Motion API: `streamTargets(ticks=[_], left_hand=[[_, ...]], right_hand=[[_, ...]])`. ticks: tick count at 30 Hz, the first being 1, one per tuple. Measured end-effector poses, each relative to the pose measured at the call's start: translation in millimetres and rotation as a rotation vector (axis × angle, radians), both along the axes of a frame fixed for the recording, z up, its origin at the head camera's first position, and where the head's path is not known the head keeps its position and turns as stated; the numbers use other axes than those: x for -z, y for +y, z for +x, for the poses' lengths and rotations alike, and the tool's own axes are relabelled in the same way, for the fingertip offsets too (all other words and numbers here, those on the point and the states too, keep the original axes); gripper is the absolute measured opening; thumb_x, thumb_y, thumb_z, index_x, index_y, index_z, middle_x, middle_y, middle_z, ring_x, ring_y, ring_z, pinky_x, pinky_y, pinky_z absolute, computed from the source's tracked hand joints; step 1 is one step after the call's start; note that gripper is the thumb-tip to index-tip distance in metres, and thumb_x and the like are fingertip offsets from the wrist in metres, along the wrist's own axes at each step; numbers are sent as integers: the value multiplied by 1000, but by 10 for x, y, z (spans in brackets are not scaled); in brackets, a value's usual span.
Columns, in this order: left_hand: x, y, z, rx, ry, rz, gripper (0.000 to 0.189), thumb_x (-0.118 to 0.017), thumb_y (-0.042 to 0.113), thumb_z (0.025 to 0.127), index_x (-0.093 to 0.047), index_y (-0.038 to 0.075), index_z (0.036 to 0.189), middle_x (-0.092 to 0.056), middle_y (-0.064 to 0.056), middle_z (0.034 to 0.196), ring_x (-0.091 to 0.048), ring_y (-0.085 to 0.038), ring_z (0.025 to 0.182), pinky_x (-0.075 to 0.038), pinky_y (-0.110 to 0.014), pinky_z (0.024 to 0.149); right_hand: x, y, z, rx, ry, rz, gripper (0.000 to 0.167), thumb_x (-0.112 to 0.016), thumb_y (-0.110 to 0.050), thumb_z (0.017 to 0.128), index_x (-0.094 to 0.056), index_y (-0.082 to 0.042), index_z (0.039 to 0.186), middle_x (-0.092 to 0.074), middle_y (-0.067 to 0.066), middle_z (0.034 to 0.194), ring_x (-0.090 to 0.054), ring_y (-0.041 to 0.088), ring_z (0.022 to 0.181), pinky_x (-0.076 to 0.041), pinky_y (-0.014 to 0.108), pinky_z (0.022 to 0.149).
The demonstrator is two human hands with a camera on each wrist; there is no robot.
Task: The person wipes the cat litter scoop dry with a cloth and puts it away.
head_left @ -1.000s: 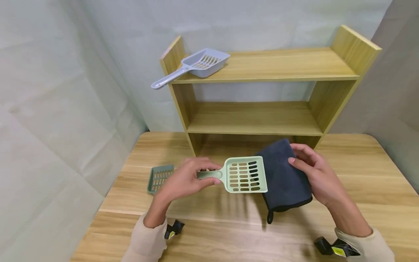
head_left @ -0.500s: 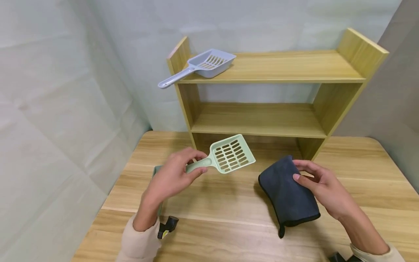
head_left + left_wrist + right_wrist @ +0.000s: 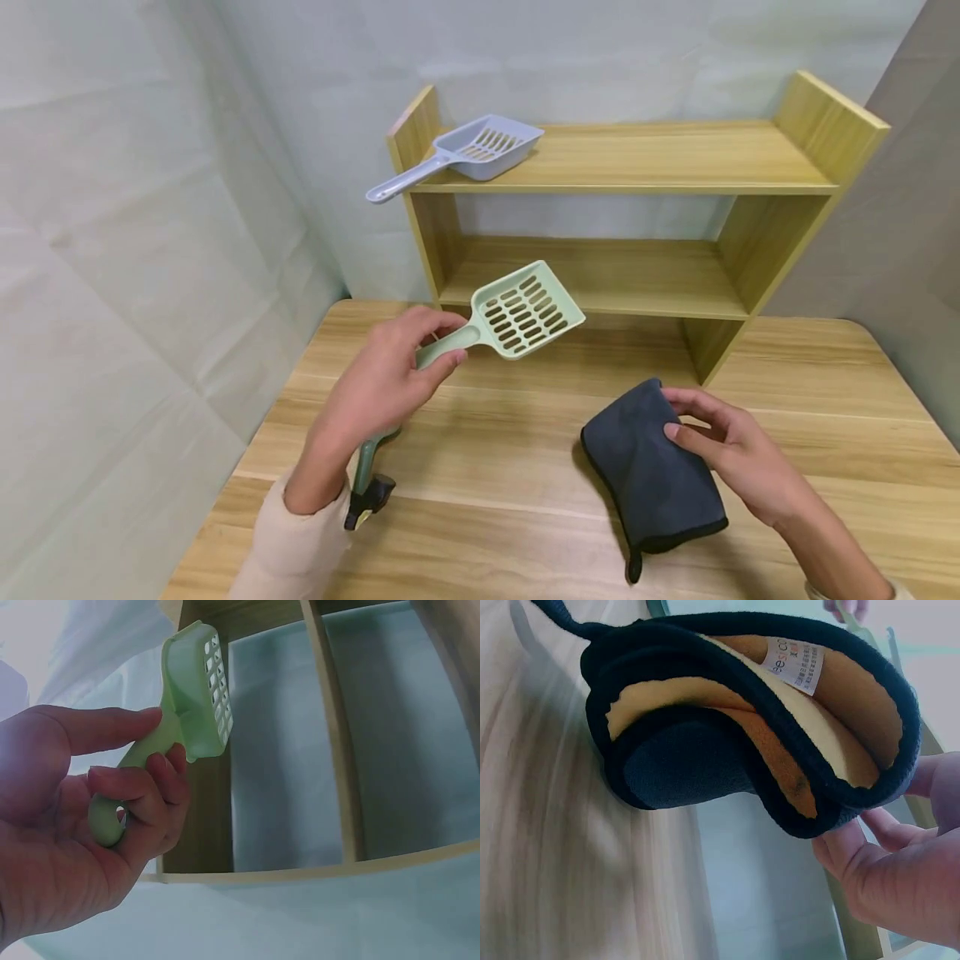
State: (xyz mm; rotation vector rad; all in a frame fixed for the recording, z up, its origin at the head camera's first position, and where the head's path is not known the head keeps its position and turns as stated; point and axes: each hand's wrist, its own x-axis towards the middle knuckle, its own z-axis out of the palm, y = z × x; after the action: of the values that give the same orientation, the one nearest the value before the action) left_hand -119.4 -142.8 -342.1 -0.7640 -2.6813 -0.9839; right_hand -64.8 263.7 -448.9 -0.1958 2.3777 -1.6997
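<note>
My left hand (image 3: 390, 371) grips the handle of a pale green litter scoop (image 3: 525, 310), whose slotted head is raised in front of the shelf's lower part. In the left wrist view, the fingers and thumb wrap the scoop's handle (image 3: 150, 742). At the right, my right hand (image 3: 742, 458) pinches the upper edge of a folded dark blue-grey cloth (image 3: 648, 471) with black edging and a hanging loop. In the right wrist view, the cloth (image 3: 690, 761) shows orange-yellow inner layers and a white label. Cloth and scoop are apart.
A wooden shelf unit (image 3: 600, 312) stands at the back of the wooden table (image 3: 495, 517). A grey-lavender litter scoop (image 3: 487, 150) lies on its top board, handle jutting past the left side. A darker green scoop (image 3: 365, 462) is mostly hidden under my left arm.
The pale green scoop has moved up and left, away from the cloth it overlapped, and its head has tilted upward. My right hand has lowered the cloth toward the table.
</note>
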Motion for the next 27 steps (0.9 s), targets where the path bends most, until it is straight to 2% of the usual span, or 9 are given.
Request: streamTargets(ticks=[5, 10, 15, 21, 27], left_hand=[[-155, 32, -36, -6, 28, -5, 28, -79, 12, 98, -76, 11, 126, -75, -3, 107, -63, -17, 90, -49, -34, 78], [-298, 83, -85, -7, 62, -2, 27, -78, 11, 98, -75, 8, 125, -76, -7, 107, -66, -22, 93, -50, -40, 82], [-446, 132, -117, -21, 99, 10, 25, -79, 11, 98, -76, 6, 122, -77, -9, 107, -68, -25, 95, -51, -43, 84], [-622, 182, -146, -48, 79, -2, 25, -78, 13, 99, -76, 7, 123, -77, -8, 110, -68, -24, 99, -52, -44, 89], [-779, 234, -178, -45, 39, -25, 26, -75, 16, 101, -75, 8, 126, -77, -10, 119, -72, -28, 114, -54, -48, 100]], right_hand=[[10, -18, 20, 1, -11, -14, 54, -62, -15, 110, -45, 0, 160, -56, 12, 145, -69, 1, 115, -59, 23, 90], [16, -33, 32, -6, -10, -18, 54, -61, -15, 110, -45, 0, 160, -53, 17, 149, -68, 1, 116, -58, 22, 91], [16, -33, 32, -4, 1, -17, 53, -61, -14, 110, -46, -1, 159, -57, 6, 143, -68, 1, 115, -58, 22, 90], [13, -26, 38, -4, 10, -21, 52, -61, -14, 110, -46, 0, 158, -59, -3, 138, -68, 1, 115, -59, 22, 90], [21, -31, 53, -6, -4, -30, 53, -61, -14, 111, -46, 0, 159, -59, 2, 141, -68, 1, 115, -59, 23, 90]])
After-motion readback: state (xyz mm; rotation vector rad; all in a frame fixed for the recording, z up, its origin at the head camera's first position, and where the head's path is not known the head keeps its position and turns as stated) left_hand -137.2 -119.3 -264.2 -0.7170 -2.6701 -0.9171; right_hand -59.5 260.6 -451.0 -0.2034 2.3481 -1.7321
